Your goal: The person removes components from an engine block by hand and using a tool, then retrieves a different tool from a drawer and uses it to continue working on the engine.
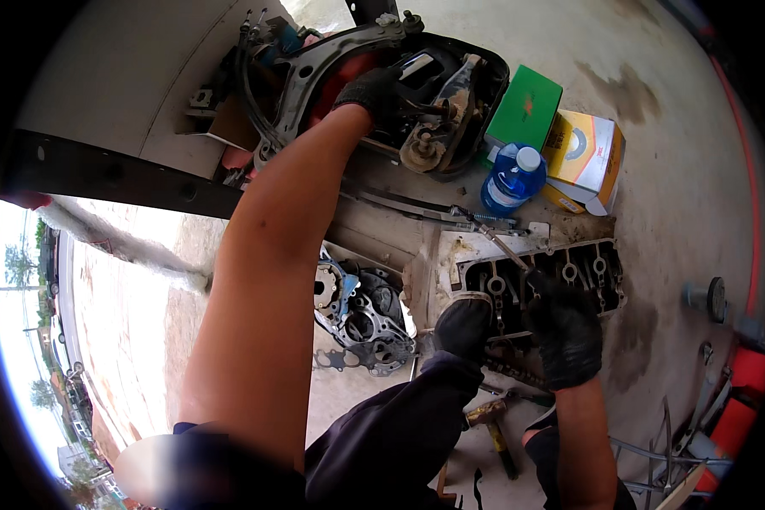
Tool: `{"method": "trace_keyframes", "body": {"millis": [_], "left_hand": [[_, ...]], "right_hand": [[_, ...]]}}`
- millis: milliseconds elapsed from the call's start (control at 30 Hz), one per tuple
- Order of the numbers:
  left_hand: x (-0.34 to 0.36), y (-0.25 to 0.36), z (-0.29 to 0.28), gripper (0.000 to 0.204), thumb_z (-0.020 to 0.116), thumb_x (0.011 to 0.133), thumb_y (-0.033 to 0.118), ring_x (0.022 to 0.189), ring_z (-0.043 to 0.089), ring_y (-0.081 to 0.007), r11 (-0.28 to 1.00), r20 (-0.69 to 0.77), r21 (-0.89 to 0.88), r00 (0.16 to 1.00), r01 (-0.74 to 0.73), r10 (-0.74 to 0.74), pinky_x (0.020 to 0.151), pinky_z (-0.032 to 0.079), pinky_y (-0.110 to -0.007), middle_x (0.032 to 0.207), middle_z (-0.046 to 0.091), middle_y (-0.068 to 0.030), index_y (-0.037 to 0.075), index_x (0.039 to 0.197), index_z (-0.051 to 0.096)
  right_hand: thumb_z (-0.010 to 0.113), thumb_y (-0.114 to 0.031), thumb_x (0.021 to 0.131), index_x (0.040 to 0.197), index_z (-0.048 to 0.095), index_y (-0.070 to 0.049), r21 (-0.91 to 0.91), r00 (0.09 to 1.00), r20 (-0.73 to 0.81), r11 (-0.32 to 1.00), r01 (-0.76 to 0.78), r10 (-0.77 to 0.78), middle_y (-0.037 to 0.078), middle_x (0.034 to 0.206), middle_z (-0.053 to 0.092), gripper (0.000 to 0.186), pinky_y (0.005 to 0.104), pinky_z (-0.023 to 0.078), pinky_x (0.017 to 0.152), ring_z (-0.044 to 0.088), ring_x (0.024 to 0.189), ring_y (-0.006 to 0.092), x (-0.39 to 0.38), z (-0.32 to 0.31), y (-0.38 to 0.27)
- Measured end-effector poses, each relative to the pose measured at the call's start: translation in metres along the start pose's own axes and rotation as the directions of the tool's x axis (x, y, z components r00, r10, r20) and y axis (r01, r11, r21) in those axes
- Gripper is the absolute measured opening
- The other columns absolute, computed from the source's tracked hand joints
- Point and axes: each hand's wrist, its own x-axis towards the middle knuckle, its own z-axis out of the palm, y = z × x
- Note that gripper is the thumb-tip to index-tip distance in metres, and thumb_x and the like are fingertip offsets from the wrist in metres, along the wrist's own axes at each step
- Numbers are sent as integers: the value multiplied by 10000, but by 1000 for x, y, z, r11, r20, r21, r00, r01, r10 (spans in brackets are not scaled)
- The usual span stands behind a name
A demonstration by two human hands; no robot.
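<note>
My left hand, in a black glove, reaches into a black tray of used metal car parts. Its fingers are mostly hidden among them. A curved grey control arm leans beside that wrist. My black-gloved right hand is closed round the lower end of a long metal ratchet, which slants up and left over an engine block. Rods and dark openings show inside the block. My shoe is against the block's near left side.
A blue bottle, a green box and a yellow-white box stand beyond the block. Engine covers and gaskets lie left of my foot. A hammer lies near my legs. Metal wrenches and red items are at the right.
</note>
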Motion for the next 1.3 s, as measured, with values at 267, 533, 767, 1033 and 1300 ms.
{"method": "trace_keyframes", "body": {"millis": [267,533,767,1033,1300], "left_hand": [[-67,60,-27,418,621,888,271,892,706,-344,533,321,-601,790,596,-522,795,562,-421,1100,684,-223,39,1236,633],[-174,149,-64,427,613,928,150,795,671,-206,24,312,-948,942,317,-122,722,561,-322,1041,669,-134,-20,1310,525],[-165,161,-93,459,560,908,-40,907,668,-220,-363,391,-874,912,324,-127,802,560,-344,1030,635,-125,-32,1360,480],[-147,155,-109,272,563,858,-68,932,673,-236,475,115,-872,993,114,-26,744,576,-338,1018,636,-125,44,1095,635],[-134,142,-53,286,602,954,274,850,656,-172,-673,159,-738,957,-47,-241,730,524,-306,932,693,-87,30,1083,676]], "right_hand": [[608,-9,900,1152,669,-18,142,1000,-2,990,13,-13,211,1234,647,259,410,607,835,682,992,294,25,10,12],[566,-2,913,1146,657,-8,387,994,11,916,-104,108,169,1148,669,249,423,620,812,689,975,290,31,20,66],[504,20,924,1186,642,6,566,987,62,809,-159,151,232,1285,609,296,459,631,815,688,997,306,3,36,63],[471,46,914,1210,636,10,599,982,128,778,-191,142,247,1306,593,341,476,629,838,689,994,334,-6,30,60],[521,1,940,1233,621,-19,660,962,14,720,-214,273,222,1337,577,310,449,639,789,698,975,301,4,6,60]]}}
